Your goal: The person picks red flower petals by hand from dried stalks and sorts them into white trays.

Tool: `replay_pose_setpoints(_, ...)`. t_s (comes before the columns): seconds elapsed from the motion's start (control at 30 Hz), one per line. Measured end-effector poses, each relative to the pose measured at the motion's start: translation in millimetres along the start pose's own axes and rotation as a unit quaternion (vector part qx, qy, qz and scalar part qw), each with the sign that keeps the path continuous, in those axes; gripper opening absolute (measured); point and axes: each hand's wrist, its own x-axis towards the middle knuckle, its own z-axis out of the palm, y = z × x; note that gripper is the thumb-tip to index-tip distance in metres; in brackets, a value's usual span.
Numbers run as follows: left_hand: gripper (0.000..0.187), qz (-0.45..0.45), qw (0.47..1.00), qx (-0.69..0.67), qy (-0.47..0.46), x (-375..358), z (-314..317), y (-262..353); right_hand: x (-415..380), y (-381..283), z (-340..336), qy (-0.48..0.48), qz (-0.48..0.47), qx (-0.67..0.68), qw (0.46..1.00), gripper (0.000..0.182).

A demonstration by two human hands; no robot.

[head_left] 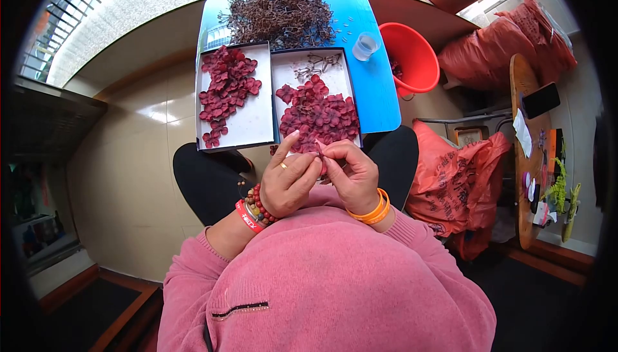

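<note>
My left hand [288, 177] and my right hand [351, 175] meet in front of my chest, fingers pinched together on a dark red fabric flower [324, 168]. My fingers cover most of it. Just beyond them, the right shallow box [287, 68] holds a heap of dark red fabric flowers [320, 117] and a few brown stems [317, 66]. The left shallow box [248, 123] has a column of similar flowers [226, 88] along its middle. Both boxes rest on a blue table [378, 104].
A tangled pile of brown stems [280, 14] lies at the table's far side. Near it are a clear plastic cup [365, 47] and small pale bits. A red bucket [421, 62], red bags [450, 178] and a wooden table [524, 217] stand at the right.
</note>
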Motion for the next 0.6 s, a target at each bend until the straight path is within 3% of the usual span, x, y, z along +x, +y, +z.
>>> replay_pose_setpoints(0.23, 0.024, -0.001, 0.999, 0.043, 0.018, -0.4, -1.8, 2.8, 1.3, -2.8, -3.4, -0.043, -0.043, -0.123, 0.991, 0.011)
replay_pose_setpoints(0.43, 0.024, 0.006, 0.998, 0.055, 0.016, 0.1, -2.4, 4.9, -2.3, 0.1, -0.1, -0.022, 0.004, -0.025, 0.999, 0.011)
replay_pose_setpoints(0.6, 0.026, 0.014, 0.998, 0.05, 0.021, -1.8, -1.6, 4.7, -3.1, -2.1, -2.2, -0.033, -0.016, -0.071, 0.997, 0.011)
